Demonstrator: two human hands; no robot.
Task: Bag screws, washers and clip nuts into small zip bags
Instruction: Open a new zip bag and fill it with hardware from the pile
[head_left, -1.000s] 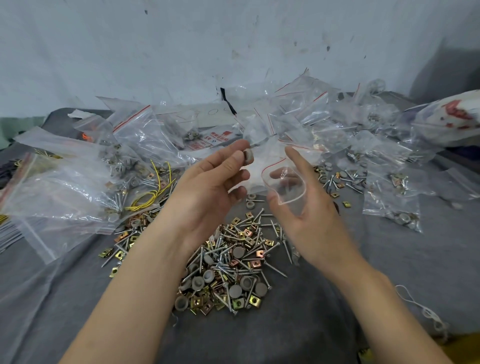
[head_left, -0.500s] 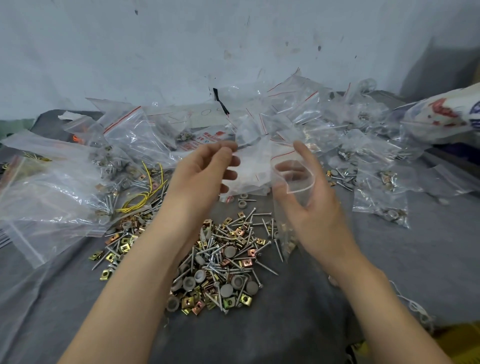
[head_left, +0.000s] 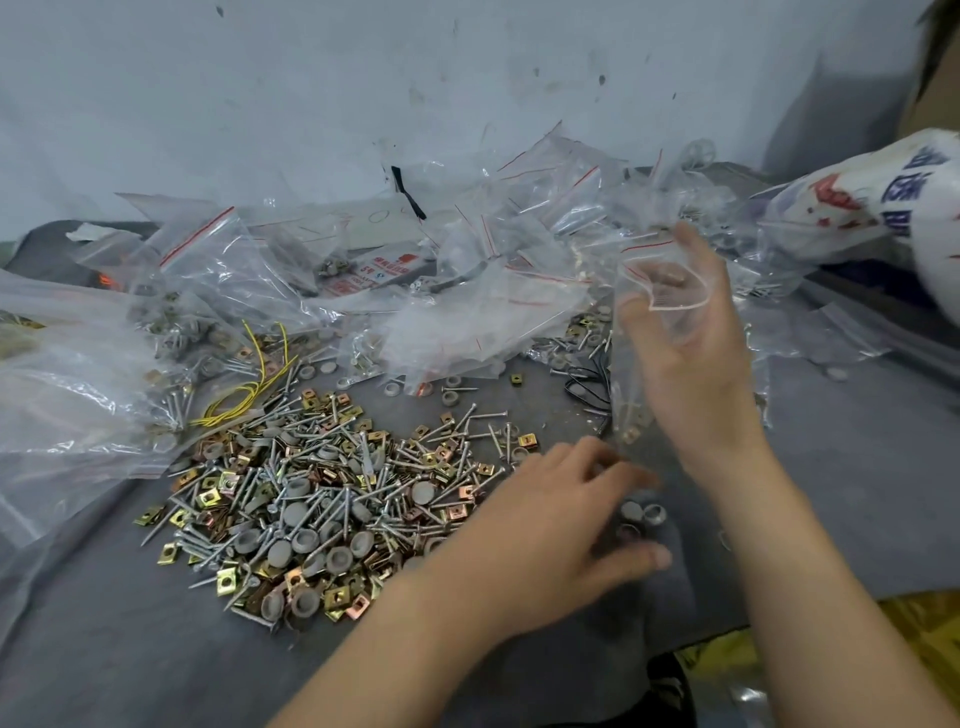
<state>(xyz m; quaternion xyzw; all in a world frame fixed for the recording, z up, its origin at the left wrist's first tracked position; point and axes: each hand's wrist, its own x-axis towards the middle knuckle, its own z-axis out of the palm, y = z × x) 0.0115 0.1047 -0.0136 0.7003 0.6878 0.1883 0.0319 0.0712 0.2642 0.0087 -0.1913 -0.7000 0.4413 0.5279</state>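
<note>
A loose pile of screws, grey washers and gold clip nuts (head_left: 322, 493) lies on the grey cloth. My right hand (head_left: 691, 374) is raised to the right of the pile and holds a small clear zip bag (head_left: 626, 364) with its mouth spread. The bag hangs down with a few clip nuts at its bottom. My left hand (head_left: 561, 514) is low at the pile's right edge, fingers spread and blurred over two or three loose grey washers (head_left: 644, 513). I see nothing in its fingers.
A heap of filled zip bags (head_left: 467, 291) runs along the back by the wall, with larger clear bags (head_left: 67, 374) at the left. A yellow wire (head_left: 249, 384) and a black cable (head_left: 587, 384) lie near the pile. A white printed bag (head_left: 883, 208) sits at the far right.
My left hand has dropped from beside the bag's mouth down to the loose washers on the cloth. My right hand with the bag has shifted to the right.
</note>
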